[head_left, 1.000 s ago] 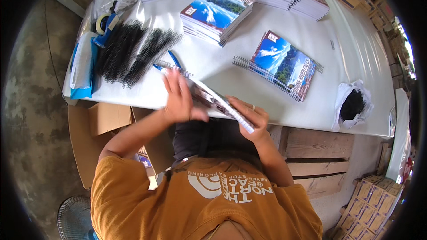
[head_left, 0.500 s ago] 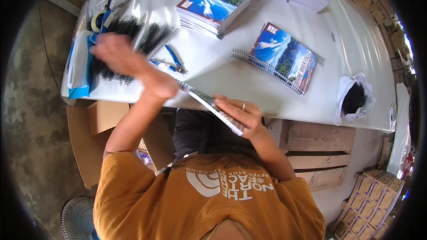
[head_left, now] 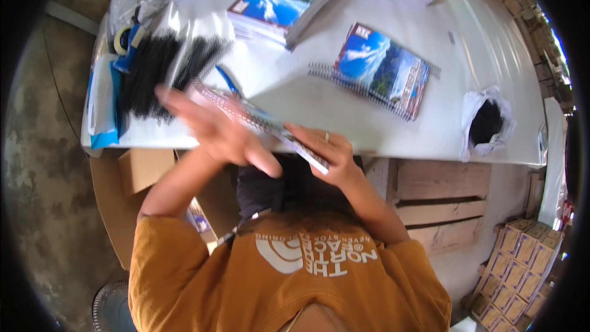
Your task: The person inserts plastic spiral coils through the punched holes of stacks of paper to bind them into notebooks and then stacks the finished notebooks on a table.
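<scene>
Back from over the heap of black coils [head_left: 150, 67], where it reached half a second ago, the left hand [head_left: 224, 132] now hovers at the far end of the notebook [head_left: 313, 155], which is tilted on edge above the near rim of the white surface [head_left: 430, 141]. Of the two hands, the left has its fingers stretched out and well parted; blur hides whether it touches the blurred coil [head_left: 215, 99] at the notebook's spine side. The right hand [head_left: 332, 154] is closed around the near end, fingers along the upper face, and carries the notebook alone as far as can be told. With support at one end only, the notebook could twist or slip toward the lap if pushed hard from the far side, and a coil pressed crookedly might snag on a page hole, bend, or spring aside; I judge the quick left hand the likeliest cause. Blue-handled pliers [head_left: 226, 79] lie just behind the coil, partly hidden, so they could be knocked. To the left of the heap stand a blue tape dispenser [head_left: 130, 49] and a packet [head_left: 103, 95] with blue beneath, crowding that side. A thick notebook stack [head_left: 276, 6] sits beyond, a loose notebook [head_left: 381, 67] with coils under its edge lies to the right, and farther right rests a white bag [head_left: 488, 138] with dark contents.
</scene>
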Motion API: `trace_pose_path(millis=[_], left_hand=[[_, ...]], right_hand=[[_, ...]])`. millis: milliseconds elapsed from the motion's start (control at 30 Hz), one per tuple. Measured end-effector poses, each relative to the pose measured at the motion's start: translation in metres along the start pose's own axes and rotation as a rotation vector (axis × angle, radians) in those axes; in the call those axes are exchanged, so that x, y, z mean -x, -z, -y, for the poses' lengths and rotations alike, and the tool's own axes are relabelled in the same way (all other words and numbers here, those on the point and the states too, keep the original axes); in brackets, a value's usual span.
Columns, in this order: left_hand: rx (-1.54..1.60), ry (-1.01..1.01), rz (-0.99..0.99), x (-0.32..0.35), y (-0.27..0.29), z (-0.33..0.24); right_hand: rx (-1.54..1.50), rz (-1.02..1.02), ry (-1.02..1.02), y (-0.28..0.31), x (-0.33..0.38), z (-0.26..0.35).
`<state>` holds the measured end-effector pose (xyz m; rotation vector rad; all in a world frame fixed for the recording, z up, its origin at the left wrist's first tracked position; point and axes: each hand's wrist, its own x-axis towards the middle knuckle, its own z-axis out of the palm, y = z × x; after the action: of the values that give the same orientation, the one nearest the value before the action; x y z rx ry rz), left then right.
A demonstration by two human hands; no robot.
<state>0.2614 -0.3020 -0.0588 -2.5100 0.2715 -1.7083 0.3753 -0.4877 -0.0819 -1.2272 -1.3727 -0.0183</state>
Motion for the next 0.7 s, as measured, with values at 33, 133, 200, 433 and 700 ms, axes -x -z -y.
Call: trace_pose_path(millis=[33, 133, 200, 433, 700], left_hand=[[-0.014, 0.089, 0.008, 0.004, 0.003, 0.015], [0.070, 0.043, 0.287, 0.042, -0.002, -0.021], [0.164, -0.192, 0.375, 0.033, -0.007, -0.041], [0.076, 0.062, 0.385, 0.008, -0.006, -0.036], [0.096, 0.017, 0.111, 0.023, -0.029, -0.041]], right_hand=[[-0.027, 0.018, 0.015, -0.004, -0.001, 0.002], [-0.018, 0.012, 0.039, -0.002, -0.007, -0.001], [-0.051, -0.060, -0.048, -0.002, -0.001, -0.004], [-0.085, 0.016, -0.092, -0.011, -0.002, 0.001], [0.001, 0.000, 0.009, -0.016, -0.008, 0.000]])
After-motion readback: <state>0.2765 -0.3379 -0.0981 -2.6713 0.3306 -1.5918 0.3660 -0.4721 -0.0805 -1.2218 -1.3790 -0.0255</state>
